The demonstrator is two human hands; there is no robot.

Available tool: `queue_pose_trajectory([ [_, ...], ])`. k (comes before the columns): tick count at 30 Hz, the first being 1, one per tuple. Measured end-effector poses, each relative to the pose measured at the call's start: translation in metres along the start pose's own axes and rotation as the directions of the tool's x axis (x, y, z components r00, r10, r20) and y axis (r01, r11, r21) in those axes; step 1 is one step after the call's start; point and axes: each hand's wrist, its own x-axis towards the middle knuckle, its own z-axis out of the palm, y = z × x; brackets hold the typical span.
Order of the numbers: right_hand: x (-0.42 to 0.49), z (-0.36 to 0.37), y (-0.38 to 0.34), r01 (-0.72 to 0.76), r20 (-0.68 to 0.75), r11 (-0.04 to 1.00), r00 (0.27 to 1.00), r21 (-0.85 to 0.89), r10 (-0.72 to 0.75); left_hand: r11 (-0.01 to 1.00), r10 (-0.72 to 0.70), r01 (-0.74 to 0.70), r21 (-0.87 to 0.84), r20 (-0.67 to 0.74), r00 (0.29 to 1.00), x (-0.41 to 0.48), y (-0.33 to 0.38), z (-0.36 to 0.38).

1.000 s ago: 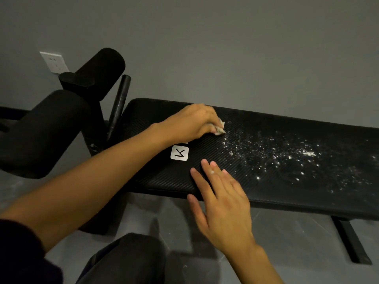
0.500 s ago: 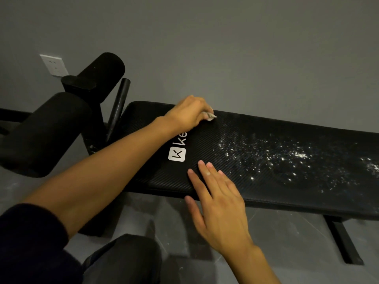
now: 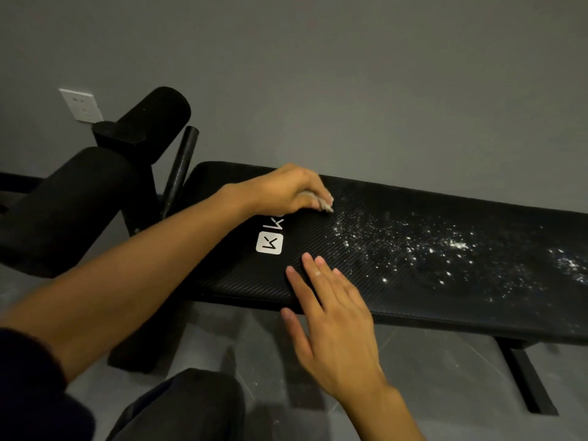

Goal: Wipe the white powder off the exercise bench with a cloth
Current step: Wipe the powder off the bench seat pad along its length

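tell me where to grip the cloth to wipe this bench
Grip the cloth from above, bunched under the palm, as the left hand does: it is a small wad lying on the flat bench, with only its tip showing past the fingers. Lead that tip right, towards the white powder.

A: Entry one, left arm (image 3: 143,281)?
B: Dark sleeve (image 3: 35,386) ending high up; bare from there to the left hand (image 3: 286,192).
A: Right arm (image 3: 381,409)?
B: Bare from frame edge to right hand (image 3: 334,323); nails (image 3: 319,260) short.
A: Legs?
B: Dark trousers (image 3: 181,405), one knee showing.
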Motion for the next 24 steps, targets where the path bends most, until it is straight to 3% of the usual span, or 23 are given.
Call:
queue_pose_trajectory([
  [3, 0.000, 0.000, 0.001, 0.005, 0.005, 1.000, 1.000, 0.000, -0.005, 0.998, 0.024, -0.023, 0.063, -0.015, 1.000, -0.019, -0.003, 0.006],
  [8, 0.000, -0.001, 0.000, -0.002, 0.007, 1.000, 1.000, 0.000, 0.002, 0.984, -0.146, 0.168, 0.064, -0.255, 0.956, -0.010, -0.016, -0.001],
  [14, -0.003, -0.004, 0.007, 0.064, 0.024, 0.998, 0.998, 0.003, -0.064, 1.000, 0.019, -0.019, 0.011, -0.032, 0.999, -0.065, 0.026, 0.019],
  [17, -0.018, -0.008, 0.025, 0.056, -0.062, 0.994, 0.997, 0.090, -0.051, 0.999, 0.027, -0.025, 0.028, -0.086, 0.996, -0.076, 0.028, 0.024],
  [20, -0.035, -0.007, 0.036, 0.019, -0.064, 0.999, 0.998, 0.043, -0.017, 0.999, -0.005, 0.012, 0.037, -0.189, 0.982, -0.065, 0.031, 0.030],
  [24, -0.036, 0.002, 0.030, 0.007, -0.084, 1.000, 0.996, 0.004, -0.006, 0.988, 0.154, -0.153, 0.023, -0.086, 0.984, -0.070, 0.050, 0.049],
])
